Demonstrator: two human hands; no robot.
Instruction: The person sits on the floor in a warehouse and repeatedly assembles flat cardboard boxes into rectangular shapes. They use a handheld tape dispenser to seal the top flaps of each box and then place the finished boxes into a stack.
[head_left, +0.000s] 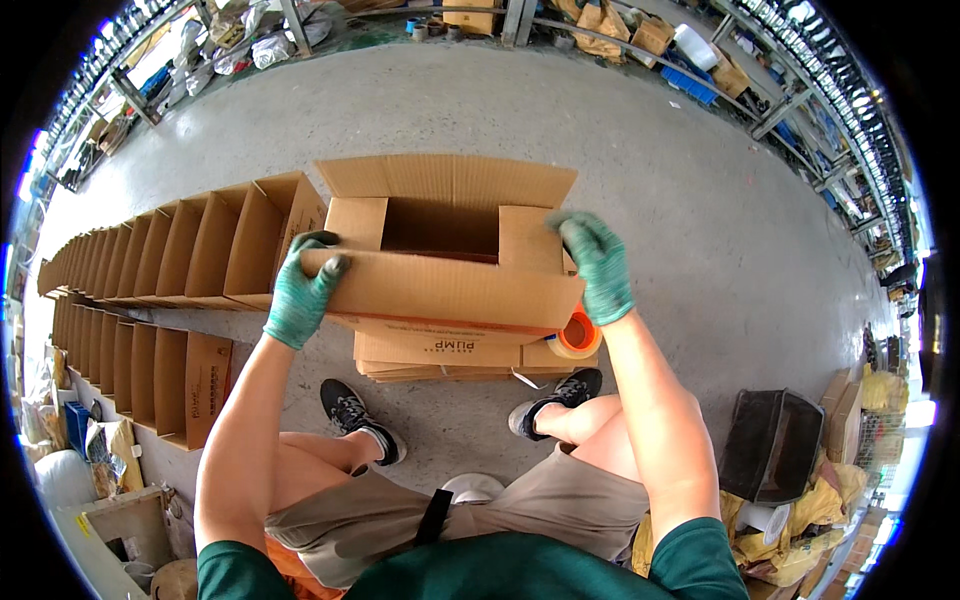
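An open cardboard box (pixel 450 290) sits in front of me with its long far flap raised and its near flap leaning toward me. Its two short end flaps are folded inward over the dark inside. My left hand (pixel 305 290), in a green glove, is closed round the left end of the near flap, thumb on top. At the right end flap (pixel 531 238) is my right hand (pixel 596 262), also gloved, with loosely bent fingers by the flap's outer edge; its fingertips are slightly blurred. Beneath the box lies a stack of flat cardboard (pixel 440 352).
Rolls of orange tape (pixel 576 335) lie on the stack's right side. Two long rows of open boxes (pixel 210 240) stretch away at left. A black bin (pixel 772 445) stands at right among yellow sacks. Loaded metal racks (pixel 515 22) line the far side.
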